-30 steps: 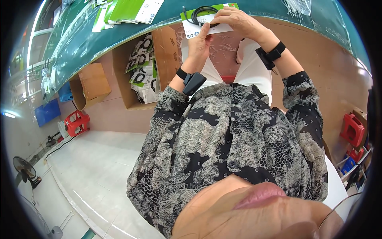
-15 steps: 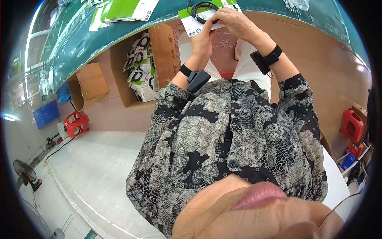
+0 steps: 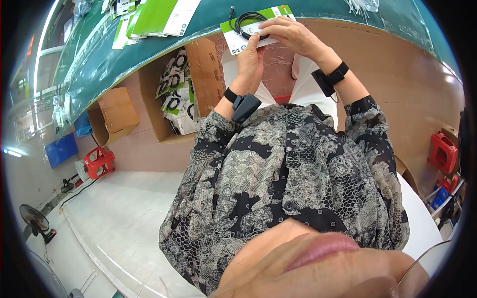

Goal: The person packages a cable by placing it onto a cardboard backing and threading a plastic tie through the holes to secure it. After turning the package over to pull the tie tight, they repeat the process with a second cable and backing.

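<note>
A coiled black cable [image 3: 237, 23] lies on the front of a white and green packaging card [image 3: 238, 43], its plug end sticking up past the card's top edge. My left hand [image 3: 250, 62] grips the card from its lower edge, thumb on the front and fingers behind. From the right, my right hand [image 3: 300, 38] reaches over the card with its fingers bent onto the coil's right side. What its fingertips pinch, and whether a tie holds the coil, is hidden. Both hands are close together at the near edge of the green-topped table [image 3: 208, 22].
More green and white cards [image 3: 161, 17] lie stacked on the table to the left. Below the edge stands a cardboard box [image 3: 204, 64] holding several carded black cables [image 3: 175, 82]. A smaller carton [image 3: 118, 110] and a red stool [image 3: 98, 163] are further left; another red stool [image 3: 442, 151] is at right.
The card and both hands sit slightly lower in view, and the plug end now shows in full. My right fingers have straightened somewhat and shifted over the coil's right side.
</note>
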Available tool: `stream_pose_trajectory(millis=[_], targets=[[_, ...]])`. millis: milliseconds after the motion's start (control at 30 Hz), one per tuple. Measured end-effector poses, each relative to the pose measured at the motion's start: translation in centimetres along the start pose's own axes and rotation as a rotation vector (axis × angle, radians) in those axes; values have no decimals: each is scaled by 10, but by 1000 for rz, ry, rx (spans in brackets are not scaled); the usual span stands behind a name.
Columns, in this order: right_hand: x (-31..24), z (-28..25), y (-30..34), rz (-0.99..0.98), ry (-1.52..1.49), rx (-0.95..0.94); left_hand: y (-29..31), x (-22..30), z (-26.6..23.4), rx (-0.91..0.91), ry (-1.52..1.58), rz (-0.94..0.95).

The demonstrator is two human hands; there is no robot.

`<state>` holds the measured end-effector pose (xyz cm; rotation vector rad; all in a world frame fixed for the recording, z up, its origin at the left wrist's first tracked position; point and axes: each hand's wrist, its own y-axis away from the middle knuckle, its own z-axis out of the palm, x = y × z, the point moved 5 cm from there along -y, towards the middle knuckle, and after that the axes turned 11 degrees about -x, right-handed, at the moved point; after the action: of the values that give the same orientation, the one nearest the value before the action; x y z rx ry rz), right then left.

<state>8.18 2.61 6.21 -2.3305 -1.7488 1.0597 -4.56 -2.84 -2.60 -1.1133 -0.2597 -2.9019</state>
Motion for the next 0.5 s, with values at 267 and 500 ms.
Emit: stream_pose_trajectory(millis=[267, 500], targets=[[17, -26, -5, 416, -272, 160, 5, 5, 10, 37, -51, 52], [-11, -25, -31, 306, 181, 101, 1, 2, 7, 30, -56, 60]])
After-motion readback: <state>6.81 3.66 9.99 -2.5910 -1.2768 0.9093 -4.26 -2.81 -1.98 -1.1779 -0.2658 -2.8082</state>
